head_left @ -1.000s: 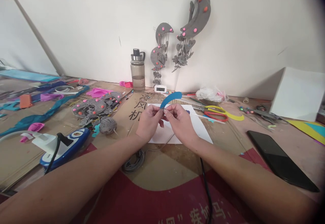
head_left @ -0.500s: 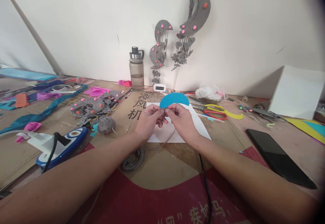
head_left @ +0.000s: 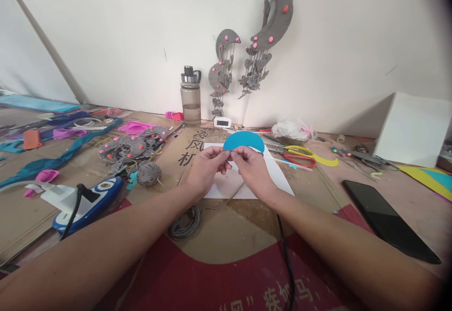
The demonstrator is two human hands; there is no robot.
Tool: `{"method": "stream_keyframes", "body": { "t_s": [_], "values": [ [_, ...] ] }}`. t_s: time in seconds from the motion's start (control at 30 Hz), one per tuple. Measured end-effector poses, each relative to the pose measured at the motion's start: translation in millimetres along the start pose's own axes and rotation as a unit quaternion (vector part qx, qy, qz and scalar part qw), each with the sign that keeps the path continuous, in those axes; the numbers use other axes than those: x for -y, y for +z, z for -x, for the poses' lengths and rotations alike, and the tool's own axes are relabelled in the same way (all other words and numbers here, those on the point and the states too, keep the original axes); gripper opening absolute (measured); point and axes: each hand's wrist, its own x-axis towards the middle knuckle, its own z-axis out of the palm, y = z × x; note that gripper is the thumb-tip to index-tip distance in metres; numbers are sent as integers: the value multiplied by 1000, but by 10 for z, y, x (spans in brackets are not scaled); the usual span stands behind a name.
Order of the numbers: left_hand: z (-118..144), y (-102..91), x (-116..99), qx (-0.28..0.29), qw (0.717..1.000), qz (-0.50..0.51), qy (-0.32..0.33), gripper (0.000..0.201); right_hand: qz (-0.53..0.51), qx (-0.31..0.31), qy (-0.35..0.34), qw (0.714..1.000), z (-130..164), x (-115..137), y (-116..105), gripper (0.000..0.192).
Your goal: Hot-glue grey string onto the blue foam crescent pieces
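Smooth, matt blue piece [head_left: 244, 140] here mid-frame; fuzzy yarn ball [head_left: 149, 173], left of centre; translucent bottle [head_left: 190, 100], shiny metallic collar [head_left: 189, 79], upper middle; glossy phone [head_left: 390, 221], lower right!

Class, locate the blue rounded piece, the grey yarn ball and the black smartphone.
Blue rounded piece [head_left: 244, 142]: head view, middle of its visible face.
Grey yarn ball [head_left: 149, 173]: head view, middle of its wound side.
Black smartphone [head_left: 388, 221]: head view, middle of its upper face.
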Motion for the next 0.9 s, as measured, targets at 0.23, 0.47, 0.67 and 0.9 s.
{"method": "stream_keyframes", "body": {
  "t_s": [0.23,0.47,0.67,0.9],
  "values": [
    [-70,-66,11,-54,996,68,-34,22,142,46,-106,983,132,59,7,22],
    [-156,-179,-1,-113,988,107,-13,21,366,78,-152,915,97,272,-250,37],
    [-134,-146,11,-133,987,90,-8,20,556,110,80,820,-81,131,-527,53],
    [-145,-137,30,-134,988,79,-12,21,461,56,181,867,-161,-211,-487,46]
  ]
}}
